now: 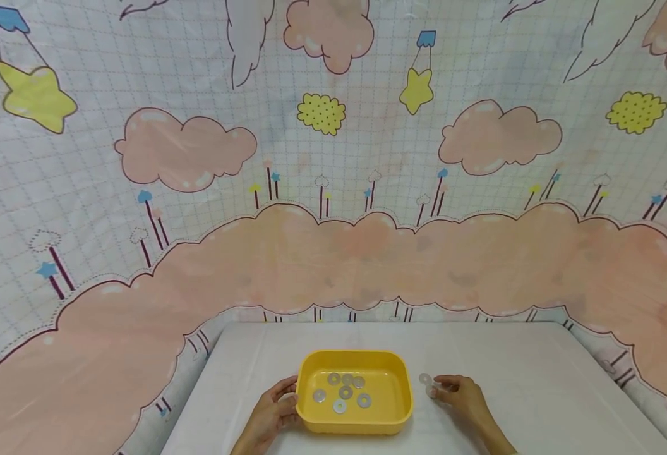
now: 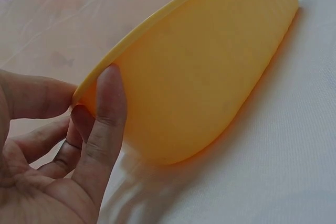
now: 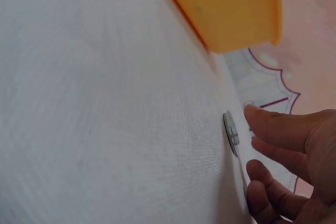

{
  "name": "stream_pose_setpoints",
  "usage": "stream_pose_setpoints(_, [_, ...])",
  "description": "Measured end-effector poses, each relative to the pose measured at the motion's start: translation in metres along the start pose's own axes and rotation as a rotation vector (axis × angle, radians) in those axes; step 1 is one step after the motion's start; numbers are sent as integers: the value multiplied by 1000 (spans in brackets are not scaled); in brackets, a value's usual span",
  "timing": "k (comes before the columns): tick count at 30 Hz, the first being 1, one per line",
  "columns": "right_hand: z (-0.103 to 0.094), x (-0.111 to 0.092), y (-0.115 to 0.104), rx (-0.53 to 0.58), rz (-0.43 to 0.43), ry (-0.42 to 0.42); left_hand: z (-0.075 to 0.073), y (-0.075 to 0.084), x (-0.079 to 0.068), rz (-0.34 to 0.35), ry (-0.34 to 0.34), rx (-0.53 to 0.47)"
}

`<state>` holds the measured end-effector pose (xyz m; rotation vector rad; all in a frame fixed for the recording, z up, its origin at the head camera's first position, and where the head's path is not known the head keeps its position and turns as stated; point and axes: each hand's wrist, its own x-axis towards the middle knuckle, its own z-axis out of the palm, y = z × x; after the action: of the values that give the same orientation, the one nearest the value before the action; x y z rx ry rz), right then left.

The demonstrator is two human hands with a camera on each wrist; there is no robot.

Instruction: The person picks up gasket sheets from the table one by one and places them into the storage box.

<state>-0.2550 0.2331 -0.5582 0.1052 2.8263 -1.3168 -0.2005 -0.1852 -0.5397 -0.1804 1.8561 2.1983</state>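
My left hand (image 1: 276,407) grips the left end of a yellow plastic tray (image 1: 353,428). In the left wrist view, its thumb presses on the tray's outer wall and a finger meets the rim. Several flat metal washers (image 1: 345,392) lie spread over the tray's floor. Right of the tray, two more washers (image 1: 425,378) lie close together on the white table. My right hand (image 1: 461,395) is beside them, fingers bent and apart. In the right wrist view, a gap shows between its fingertips and the washers (image 3: 231,134), which are seen nearly edge-on.
The white-covered table (image 1: 538,379) extends to both sides of the tray. Behind it hangs a backdrop (image 1: 367,259) printed with pink clouds and yellow stars.
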Motion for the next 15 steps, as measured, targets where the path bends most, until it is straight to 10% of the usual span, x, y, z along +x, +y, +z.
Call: stream_pose_setpoints(15, [2, -1, -1, -57, 8, -12, 0, -1, 2, 6, -11, 11])
